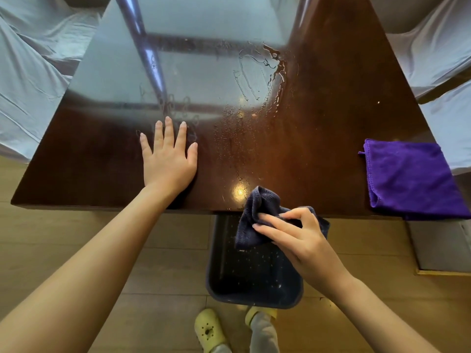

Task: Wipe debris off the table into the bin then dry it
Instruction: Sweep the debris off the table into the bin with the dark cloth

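On my feed the dark blue cloth is bunched up at the near edge of the table, most of it hanging past the edge and over the bin. My right hand pinches it, thumb on one side and fingers folded across the wad, with one loose corner standing up above the tabletop. The bin is a dark, rounded rectangular tub sitting on the floor just below the table's edge, its far end tucked under the tabletop; I see pale specks scattered across its bottom. My left hand lies flat on the table with its fingers spread, palm down, gripping nothing. The tabletop is dark glossy wood, and it is wet: beads of water run in a band between my two hands, and a larger smeared streak of water sits farther out toward the middle. I cannot make out any solid debris on the surface through the glare. At the right near corner a folded purple cloth lies on the table, well apart from the hand with the blue one. Pale fabric-covered seats flank the table, and yellow-green clogs show on the wooden floor just beside the bin.
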